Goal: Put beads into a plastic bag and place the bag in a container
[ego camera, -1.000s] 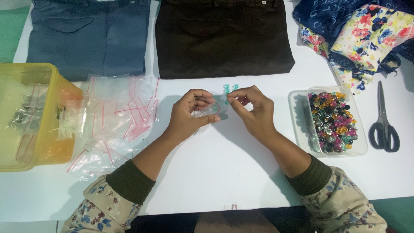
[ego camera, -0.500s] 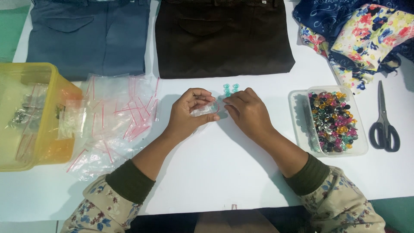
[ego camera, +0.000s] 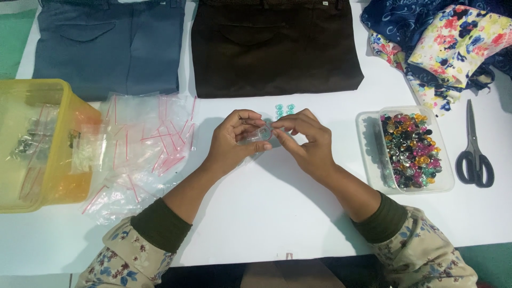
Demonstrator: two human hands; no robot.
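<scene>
Both hands meet over the white bench, pinching one small clear bag between them: the left hand clasps its left side, the right hand nips its top edge. Two teal beads lie just beyond. A pile of bags sits left, a bead tray right, scissors farther right.

Pretty bright, even light overall, and the white tabletop looks clean without blowing out. Soft shadows fall to the left of the clear tub of beads and under both forearms, so the light seems to come from the upper right. The pile of little plastic bags catches mild glare. Focus is decent, slightly soft at the corners.
</scene>
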